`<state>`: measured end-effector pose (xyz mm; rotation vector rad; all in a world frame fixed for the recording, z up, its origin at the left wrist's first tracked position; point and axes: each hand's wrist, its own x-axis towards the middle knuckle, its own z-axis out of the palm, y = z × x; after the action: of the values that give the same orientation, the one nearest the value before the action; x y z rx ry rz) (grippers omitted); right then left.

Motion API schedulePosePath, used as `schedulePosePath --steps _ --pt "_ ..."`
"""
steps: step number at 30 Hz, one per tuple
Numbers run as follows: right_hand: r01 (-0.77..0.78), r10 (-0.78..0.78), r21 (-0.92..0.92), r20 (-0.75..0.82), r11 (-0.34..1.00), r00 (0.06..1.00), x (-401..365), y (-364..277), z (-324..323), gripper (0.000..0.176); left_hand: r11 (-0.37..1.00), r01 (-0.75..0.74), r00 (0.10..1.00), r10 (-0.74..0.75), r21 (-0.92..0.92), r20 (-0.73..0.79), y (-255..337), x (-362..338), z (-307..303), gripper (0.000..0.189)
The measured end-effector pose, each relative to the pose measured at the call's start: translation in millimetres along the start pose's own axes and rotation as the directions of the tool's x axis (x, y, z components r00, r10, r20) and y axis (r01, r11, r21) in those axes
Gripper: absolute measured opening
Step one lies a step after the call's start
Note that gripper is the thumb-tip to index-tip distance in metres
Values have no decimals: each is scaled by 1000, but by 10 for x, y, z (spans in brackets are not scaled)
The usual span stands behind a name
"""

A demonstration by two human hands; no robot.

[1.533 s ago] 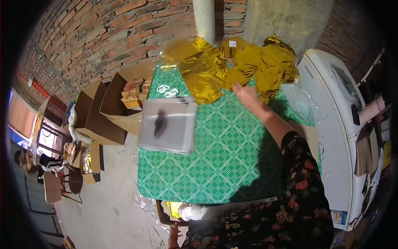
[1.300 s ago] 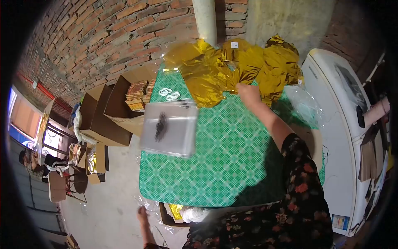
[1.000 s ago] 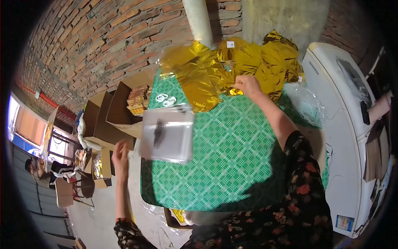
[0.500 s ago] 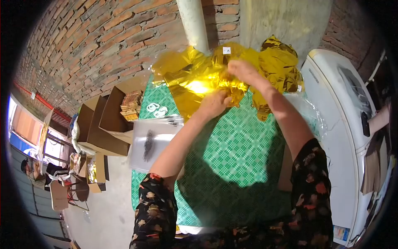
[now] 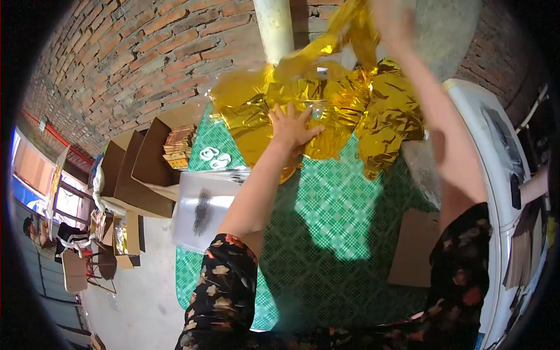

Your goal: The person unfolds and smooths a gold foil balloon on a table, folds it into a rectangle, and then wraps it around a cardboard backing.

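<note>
My left hand (image 5: pixel 290 125) lies flat with fingers spread on a pile of shiny gold foil (image 5: pixel 245 96), which looks like uninflated foil balloons. High at the top of the view, my right hand (image 5: pixel 394 23) is smeared by motion. From it hangs a raised gold foil balloon (image 5: pixel 356 35), lifted off the pile and stretching down to the left. To the right of the pile lies more crumpled gold foil (image 5: pixel 391 111). A small white label on the pile is partly covered by the lifted foil.
Below the foil is a green checked tablecloth (image 5: pixel 335 204). Clear plastic bags (image 5: pixel 216 204) and white ribbon loops (image 5: pixel 214 156) lie at left, cardboard (image 5: pixel 414 251) at right. Open boxes (image 5: pixel 154 157) stand left of the table. A white appliance (image 5: pixel 496 146) stands right; a pipe (image 5: pixel 273 29) runs behind.
My right hand has risen up and right from the pile, pulling a gold foil balloon upward. My left hand has gone from curled to spread flat on the foil.
</note>
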<state>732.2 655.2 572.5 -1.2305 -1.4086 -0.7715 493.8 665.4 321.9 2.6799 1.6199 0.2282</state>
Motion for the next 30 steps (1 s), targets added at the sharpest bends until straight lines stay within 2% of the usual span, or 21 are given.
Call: schedulePosePath --steps 1,3,4,6,7,8,9,10,11,13,14,17,18,22,27,28,30 --pt "-41 66 147 -168 988 984 383 -88 -278 36 1000 -7 1000 7 -2 14 -1 0 -44 91" --pt "127 -94 92 -302 988 949 706 -401 -776 26 1000 -2 998 4 -29 64 -16 23 -107 93" --pt "258 -258 -31 -224 966 940 677 -488 -876 21 1000 2 996 0 -30 84 -19 39 -134 93" --pt "514 -531 -242 -5 823 847 594 -679 -1096 14 999 12 986 -7 -30 164 29 49 -257 99" --pt "420 -407 -87 134 903 904 462 -811 -1160 25 989 16 994 -1 -144 105 63 20 -302 104" --pt "283 -285 48 287 958 915 306 -916 -1164 40 967 12 999 0 -255 47 84 -6 -304 108" --pt "443 -408 -57 299 895 863 140 -869 -1099 29 933 1 1000 -4 -359 -9 120 -45 -322 113" --pt "586 -519 -158 323 795 791 -21 -818 -1037 22 861 -78 996 42 -502 -83 192 -133 -480 114" --pt "577 -489 -152 388 802 781 -121 -818 -1019 20 739 -190 980 106 -646 -166 261 -216 -647 112" --pt "556 -421 -136 514 820 747 -259 -897 -1067 16 400 -389 921 176 -830 -347 391 -429 -983 107" --pt "548 -417 -107 535 829 735 -285 -988 -1157 14 372 -366 931 142 -853 -337 462 -629 -1198 99" --pt "530 -436 -16 546 848 715 -349 -1263 -1422 11 150 -403 905 214 -903 -368 546 -1098 -1703 94" --pt "531 -459 16 525 847 716 -362 -1333 -1499 10 34 -362 922 160 -931 -353 665 -1303 -1886 97" --pt "572 -492 37 556 820 669 -375 -1641 -1829 9 213 -372 925 160 -903 -343 744 -1645 -2123 83" --pt "508 -445 54 568 860 693 -401 -1965 -2197 9 481 -370 924 104 -795 -367 750 -1989 -2342 73" --pt "488 -427 55 575 871 698 -415 -2039 -2270 10 473 -403 907 89 -784 -413 743 -2031 -2347 69" --pt "480 -428 49 539 876 725 -456 -2192 -2425 11 641 -365 908 83 -675 -411 760 -2216 -2462 66"
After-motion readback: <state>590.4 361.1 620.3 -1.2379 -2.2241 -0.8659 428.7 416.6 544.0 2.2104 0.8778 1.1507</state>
